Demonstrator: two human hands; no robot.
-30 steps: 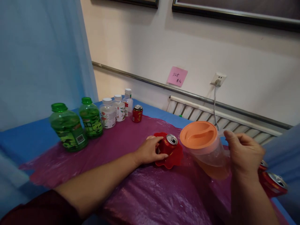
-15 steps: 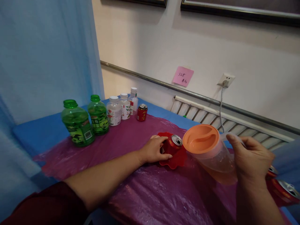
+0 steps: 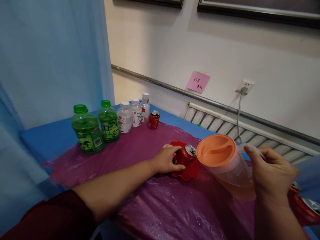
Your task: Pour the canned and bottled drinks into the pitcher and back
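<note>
My left hand (image 3: 167, 159) is wrapped round a red drink can (image 3: 185, 155), which leans to the right with its opened top facing the jug. Beneath the can sits a red funnel-like piece with a wavy rim (image 3: 186, 175); what it rests on is hidden. My right hand (image 3: 273, 171) grips the handle of a clear plastic jug (image 3: 235, 176) with an orange lid (image 3: 216, 150). The jug is tilted left, its lid close beside the can's top, and holds some pale amber liquid. Whether any liquid passes between them I cannot tell.
Two green bottles (image 3: 87, 133) and several clear white-capped bottles (image 3: 125, 120) stand at the back left, beside another red can (image 3: 154, 120). More red cans (image 3: 303, 208) are at the right edge. Purple plastic sheeting (image 3: 160, 206) covers the blue table; a radiator (image 3: 217, 125) lies behind.
The view has shifted slightly, so the scene sits a little further right. Both hands keep their hold on the can and the jug, with little other visible change.
</note>
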